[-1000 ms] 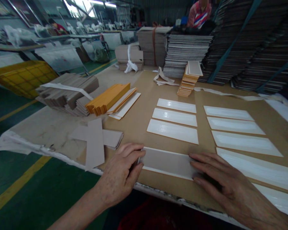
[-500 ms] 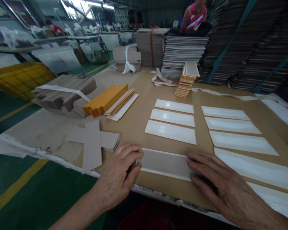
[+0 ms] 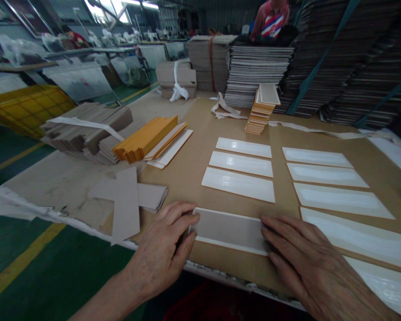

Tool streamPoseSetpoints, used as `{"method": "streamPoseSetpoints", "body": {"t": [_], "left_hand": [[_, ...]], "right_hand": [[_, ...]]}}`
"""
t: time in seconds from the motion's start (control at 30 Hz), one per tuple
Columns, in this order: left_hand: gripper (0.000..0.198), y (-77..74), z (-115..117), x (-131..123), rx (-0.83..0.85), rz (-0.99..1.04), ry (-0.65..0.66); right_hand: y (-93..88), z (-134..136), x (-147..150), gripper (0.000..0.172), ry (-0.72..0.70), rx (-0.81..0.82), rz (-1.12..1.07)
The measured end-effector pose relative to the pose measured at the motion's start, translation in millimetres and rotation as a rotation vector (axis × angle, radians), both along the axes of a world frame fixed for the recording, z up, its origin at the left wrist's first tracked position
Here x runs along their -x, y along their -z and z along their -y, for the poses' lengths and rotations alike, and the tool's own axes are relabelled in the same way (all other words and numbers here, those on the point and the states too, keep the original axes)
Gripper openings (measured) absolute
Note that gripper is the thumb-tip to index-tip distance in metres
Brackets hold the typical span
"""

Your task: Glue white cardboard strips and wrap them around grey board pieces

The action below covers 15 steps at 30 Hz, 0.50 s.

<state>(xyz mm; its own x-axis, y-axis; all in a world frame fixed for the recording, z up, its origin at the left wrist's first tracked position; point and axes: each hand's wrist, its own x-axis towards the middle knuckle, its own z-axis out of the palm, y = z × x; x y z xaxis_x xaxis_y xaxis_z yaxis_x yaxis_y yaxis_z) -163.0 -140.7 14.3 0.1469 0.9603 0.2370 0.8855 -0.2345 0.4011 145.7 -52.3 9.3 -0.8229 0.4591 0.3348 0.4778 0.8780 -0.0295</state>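
Observation:
A grey strip with a white border (image 3: 230,229) lies flat near the table's front edge. My left hand (image 3: 169,240) grips its left end, thumb at the lower corner and fingers at the upper one. At the other end, my right hand (image 3: 300,249) rests with its fingers apart over the strip's right end, which it partly hides. Glossy white strips with thin orange edges lie in two columns, one behind the strip (image 3: 239,183) and one to the right (image 3: 341,200). Crossed grey boards (image 3: 125,205) lie left of my left hand.
Orange strips (image 3: 150,136) and a tied grey bundle (image 3: 87,127) lie at the left. An orange-edged stack (image 3: 260,109) stands further back, before tall board stacks (image 3: 259,73). A person (image 3: 272,20) is behind them. A yellow crate (image 3: 30,107) is at far left.
Both hands stay at the ends of the bordered strip. My right hand has shifted very slightly down and to the right. The view has moved a little.

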Motion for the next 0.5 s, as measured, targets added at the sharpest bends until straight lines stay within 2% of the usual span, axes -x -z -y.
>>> {"method": "streamPoseSetpoints", "body": {"t": [0.07,0.2,0.37,0.5], "left_hand": [[0.029,-2.1,0.8,-2.3,-0.028,-0.078,0.000],[0.032,-8.9,-0.5,-8.3,-0.034,-0.181,0.091],[0.037,-18.2,-4.9,-23.9,-0.045,-0.372,0.104],[0.083,-16.6,-5.2,-34.8,-0.038,-0.469,0.094]], "right_hand": [[0.0,3.3,3.9,0.036,0.005,-0.003,0.018],[-0.3,9.9,9.0,0.040,-0.003,-0.047,0.024],[-0.6,14.7,13.2,0.056,-0.050,-0.118,0.040],[1.0,16.2,20.8,0.054,0.000,-0.060,0.004]]}}
